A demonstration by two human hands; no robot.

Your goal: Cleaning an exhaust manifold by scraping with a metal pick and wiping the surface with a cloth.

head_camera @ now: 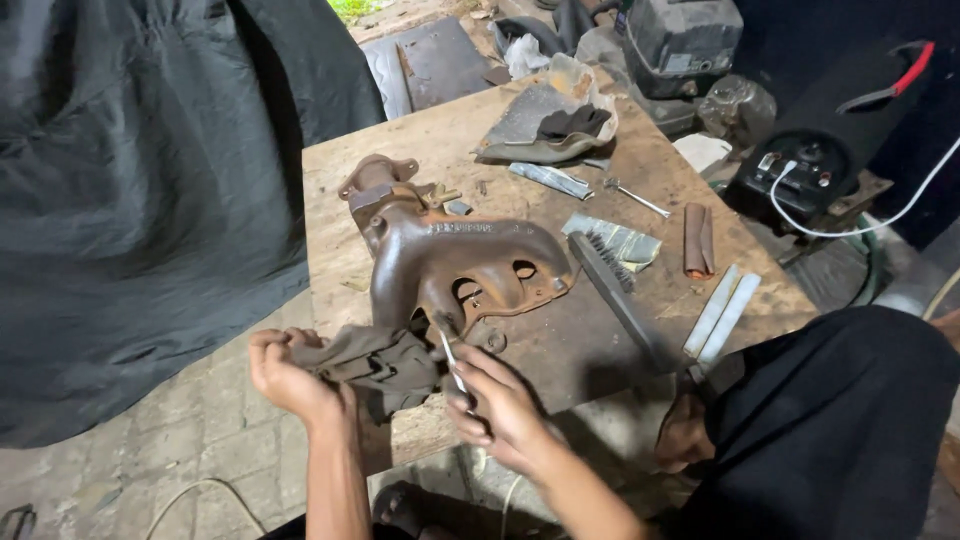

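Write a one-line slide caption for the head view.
Left hand grips a rag while right hand works a thin tool against a rusty cast manifold on a wooden table.

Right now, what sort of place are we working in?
Probably an informal outdoor repair workshop: a rusty cast exhaust manifold lies on a worn wooden table with a wire brush, beside a small engine, over a paved brick floor.

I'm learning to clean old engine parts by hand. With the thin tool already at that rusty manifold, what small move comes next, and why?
Probably a short scrape along the flange. The right hand holds the thin metal tool with its tip at the near end of the rusty manifold, and the left hand grips a rag against that end, seemingly to steady it.
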